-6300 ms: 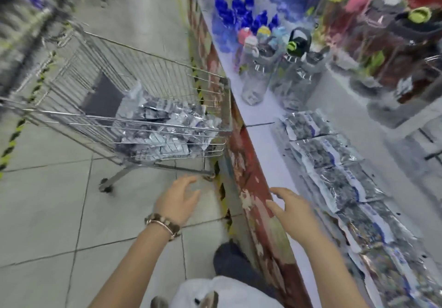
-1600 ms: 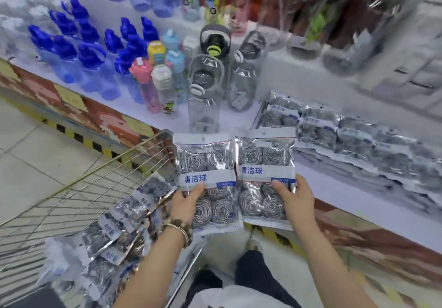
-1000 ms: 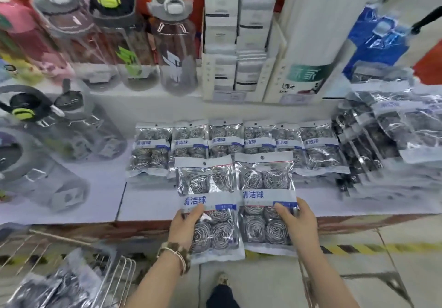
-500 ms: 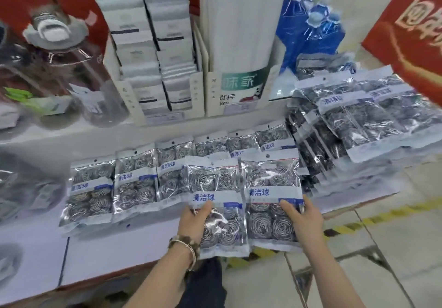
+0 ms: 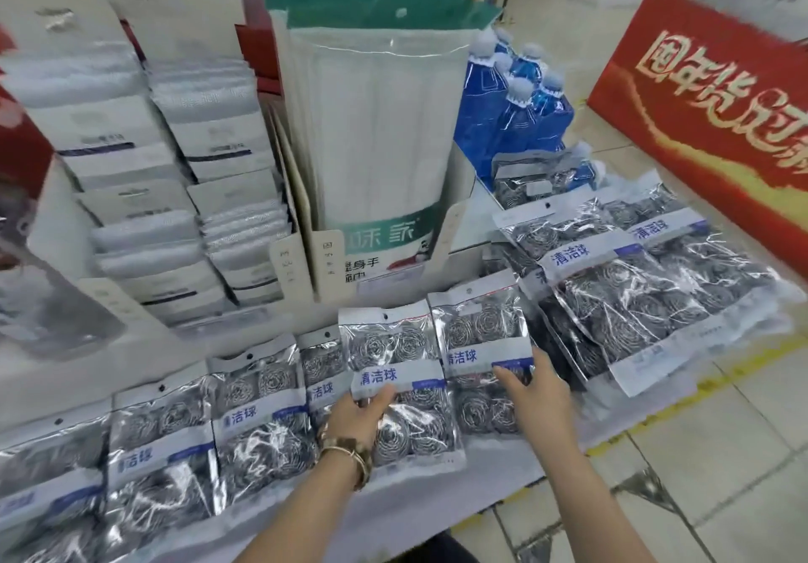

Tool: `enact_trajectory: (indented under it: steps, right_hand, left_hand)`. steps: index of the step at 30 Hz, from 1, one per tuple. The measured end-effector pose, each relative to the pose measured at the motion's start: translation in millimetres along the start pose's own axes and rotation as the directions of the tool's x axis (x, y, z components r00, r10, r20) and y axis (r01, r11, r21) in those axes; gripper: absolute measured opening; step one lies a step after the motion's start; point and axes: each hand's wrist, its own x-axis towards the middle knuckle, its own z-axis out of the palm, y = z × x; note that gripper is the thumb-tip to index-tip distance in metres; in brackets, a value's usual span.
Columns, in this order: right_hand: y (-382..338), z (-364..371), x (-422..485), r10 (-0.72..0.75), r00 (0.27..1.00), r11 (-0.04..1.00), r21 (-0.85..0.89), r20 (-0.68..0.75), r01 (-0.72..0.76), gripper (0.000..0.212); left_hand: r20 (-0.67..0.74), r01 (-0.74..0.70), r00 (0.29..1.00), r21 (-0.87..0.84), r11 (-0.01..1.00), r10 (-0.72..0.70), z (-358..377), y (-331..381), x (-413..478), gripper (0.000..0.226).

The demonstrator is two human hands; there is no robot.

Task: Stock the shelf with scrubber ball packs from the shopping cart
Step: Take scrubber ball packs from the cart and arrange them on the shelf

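My left hand grips the left pack of scrubber balls, thumb curled over its label. My right hand pinches the right pack, fingers on its front. The two packs are side by side with their edges touching, low over the front of the white shelf and overlapping the row of packs lying flat there. They look possibly set down; I can't tell. A bigger pile of packs sits to the right, with blue bottles behind.

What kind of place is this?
Most likely a shop: many identical scrubber ball packs lie in rows on a shelf, white packs stand in cartons behind them, and a red banner is at the right.
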Motion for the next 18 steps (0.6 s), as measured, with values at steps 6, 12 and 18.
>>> enact_trajectory:
  steps: [6, 12, 18]
  right_hand:
    - [-13, 5, 40, -0.059, 0.993, 0.968, -0.239, 0.099, 0.081, 0.056]
    - [-15, 12, 68, -0.096, 0.980, 0.914, -0.375, 0.174, 0.156, 0.071]
    - [-4, 20, 85, -0.159, 0.963, 0.884, -0.403, 0.219, 0.237, 0.071]
  left_hand:
    - [-0.040, 0.058, 0.998, 0.057, 0.997, -0.056, 22, 16, 18, 0.088]
    - [-0.120, 0.083, 0.991, 0.131, 0.988, -0.068, 43, 25, 31, 0.073]
    - [-0.140, 0.128, 0.985, 0.166, 0.978, -0.105, 58, 25, 42, 0.073]
